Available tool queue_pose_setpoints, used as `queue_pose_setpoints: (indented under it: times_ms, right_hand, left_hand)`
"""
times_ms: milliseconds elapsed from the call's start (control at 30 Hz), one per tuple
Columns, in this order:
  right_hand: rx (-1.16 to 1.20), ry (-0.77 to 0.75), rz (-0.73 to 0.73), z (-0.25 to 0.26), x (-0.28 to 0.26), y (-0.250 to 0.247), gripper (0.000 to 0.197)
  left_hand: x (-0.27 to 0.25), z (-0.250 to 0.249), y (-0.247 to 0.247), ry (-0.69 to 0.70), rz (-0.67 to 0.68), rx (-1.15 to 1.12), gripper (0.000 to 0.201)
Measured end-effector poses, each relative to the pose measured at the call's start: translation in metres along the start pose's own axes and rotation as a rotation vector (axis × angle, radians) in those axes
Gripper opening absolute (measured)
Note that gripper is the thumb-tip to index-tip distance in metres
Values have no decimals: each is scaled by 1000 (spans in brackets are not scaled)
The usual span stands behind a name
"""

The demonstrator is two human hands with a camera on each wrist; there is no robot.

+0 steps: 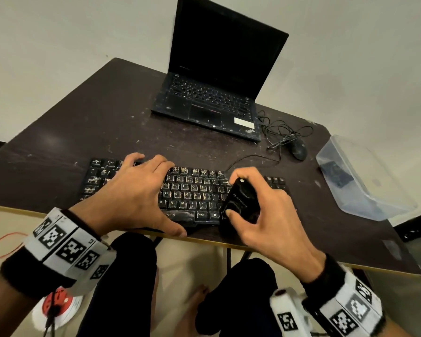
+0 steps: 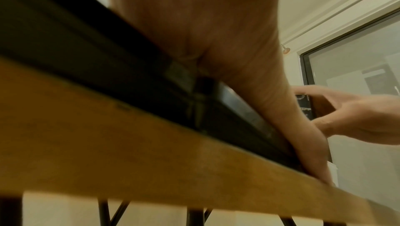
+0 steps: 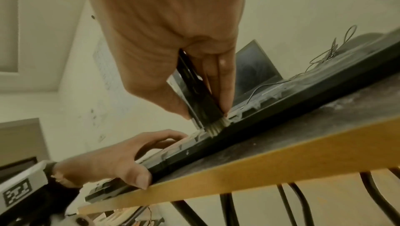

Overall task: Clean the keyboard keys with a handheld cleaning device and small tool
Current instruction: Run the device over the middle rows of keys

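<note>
1. Here, a black, dust-speckled plastic keyboard [image 1: 187, 190] with worn white key legends lies along the near edge of a dark brown wooden table [image 1: 107, 122] with a pale yellow edge band.
2. The left hand [image 1: 134, 193] lies flat over the left half of the keyboard, fingers spread and relaxed across the keys, thumb hooked against the front edge near the table's rim; it steadies the keyboard without closing around anything.
3. The right hand [image 1: 260, 215] has its fingers and thumb curled round a black handheld cleaning device [image 1: 241, 203] with a white dot on its top end, held upright over the right part of the keyboard.
4. In the right wrist view the device's pale bristle tip [image 3: 216, 128] touches the keys at the keyboard's near edge; it seems to be a short brush, though the blur makes that uncertain.
5. Farther back on the table stands an open black laptop [image 1: 216, 76] with a dark screen.
6. Right of the laptop lies a black wired mouse [image 1: 299, 149] with its thin black cable [image 1: 282, 130] in loose loops.
7. At the table's right edge sits a clear plastic container [image 1: 365, 176] with something dark inside.
</note>
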State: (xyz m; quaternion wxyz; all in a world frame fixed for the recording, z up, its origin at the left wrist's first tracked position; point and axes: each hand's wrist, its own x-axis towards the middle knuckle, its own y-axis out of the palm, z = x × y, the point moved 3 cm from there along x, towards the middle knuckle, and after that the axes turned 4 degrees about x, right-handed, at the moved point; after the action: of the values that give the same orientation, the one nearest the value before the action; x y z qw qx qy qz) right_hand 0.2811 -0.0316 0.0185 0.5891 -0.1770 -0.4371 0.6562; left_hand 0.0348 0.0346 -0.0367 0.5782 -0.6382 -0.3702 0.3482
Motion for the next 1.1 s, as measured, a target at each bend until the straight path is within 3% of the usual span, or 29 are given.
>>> queue_pose_setpoints:
  times_ms: [133, 267, 400, 533, 667, 767, 900, 1033, 1100]
  right_hand:
    - [27, 92, -124, -16, 10, -11, 55]
    - [32, -14, 18, 5, -3, 2, 55]
    - [53, 79, -113, -11, 11, -9, 54]
    - [39, -10, 12, 5, 2, 5, 54]
    - [67, 78, -92, -10, 14, -6, 55]
    - [68, -7, 13, 2, 7, 1, 55]
    - [91, 74, -63, -9, 14, -8, 55]
    - [46, -27, 64, 6, 4, 2, 53]
    - [55, 13, 18, 0, 8, -3, 54]
  left_hand:
    - [2, -2, -2, 4, 5, 7, 149]
    - [0, -3, -2, 1, -5, -19, 147]
    - [0, -2, -3, 7, -3, -19, 150]
    - [0, -2, -3, 0, 6, -23, 150]
    - [0, -3, -4, 4, 15, -27, 150]
    - [0, -3, -5, -2, 22, -30, 149]
    - [-1, -3, -5, -4, 14, -31, 148]
    - [-1, -2, -4, -5, 20, -31, 149]
    - [0, -2, -4, 0, 7, -28, 149]
